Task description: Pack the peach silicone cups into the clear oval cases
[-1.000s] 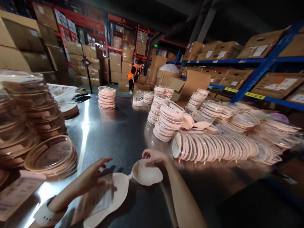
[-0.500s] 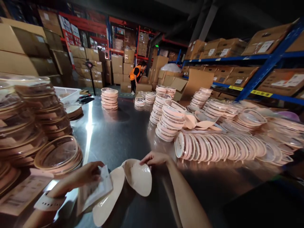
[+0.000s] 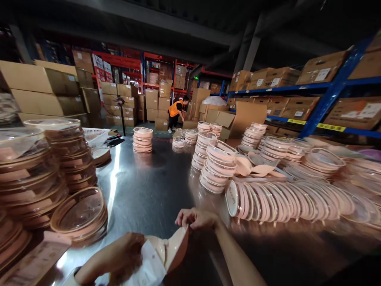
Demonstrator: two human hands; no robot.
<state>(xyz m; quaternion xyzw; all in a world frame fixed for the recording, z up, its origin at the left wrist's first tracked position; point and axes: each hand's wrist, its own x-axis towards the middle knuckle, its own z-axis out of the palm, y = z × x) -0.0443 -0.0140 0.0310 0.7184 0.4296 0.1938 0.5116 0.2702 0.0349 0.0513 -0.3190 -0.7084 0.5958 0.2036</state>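
Near the table's front edge, my left hand (image 3: 119,256) is closed on a white printed leaflet (image 3: 149,268), which it presses into a pink hinged case (image 3: 171,248). My right hand (image 3: 196,218) pinches the top edge of the case's raised half, which stands nearly upright over the other half. A toppled row of the same pink round cases (image 3: 282,200) lies on its side to the right of my right hand. Stacks of clear-lidded round cases (image 3: 79,212) rise on my left.
The metal table (image 3: 149,190) carries more stacks of cases at centre (image 3: 218,165) and far back (image 3: 143,139). A white basket (image 3: 95,135) sits back left. Cardboard boxes fill the shelves (image 3: 324,91) on the right. A person in an orange vest (image 3: 177,111) bends over boxes far behind.
The case's two halves lay open flat; my right hand has swung one half up toward the other. My left hand has pushed the leaflet between the halves. The camera tilted upward.
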